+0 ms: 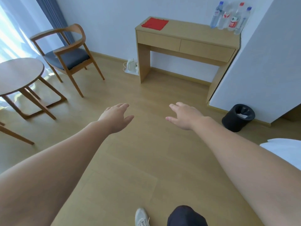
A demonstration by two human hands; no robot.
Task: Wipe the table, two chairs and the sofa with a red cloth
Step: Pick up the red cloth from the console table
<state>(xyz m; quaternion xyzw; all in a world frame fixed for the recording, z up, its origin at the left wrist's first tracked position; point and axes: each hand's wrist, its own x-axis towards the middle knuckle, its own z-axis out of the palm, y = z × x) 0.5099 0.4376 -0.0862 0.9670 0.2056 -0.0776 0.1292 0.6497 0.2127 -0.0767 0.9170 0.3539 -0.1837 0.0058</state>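
A red cloth (155, 23) lies flat on the left end of a light wooden desk (202, 35) against the far wall. A round wooden table (19, 74) stands at the left, with a wooden armchair (68, 53) with a dark seat behind it. Part of another chair's leg (16, 135) shows at the left edge. My left hand (116, 117) and my right hand (185, 115) are stretched out over the floor, fingers relaxed, holding nothing, well short of the desk. No sofa is in view.
Several water bottles (231, 17) stand on the desk's right end. A white kettle (131, 65) sits on the floor by the desk's left leg. A black bin (238, 117) stands at the right wall. White bedding (286, 150) shows at the right edge.
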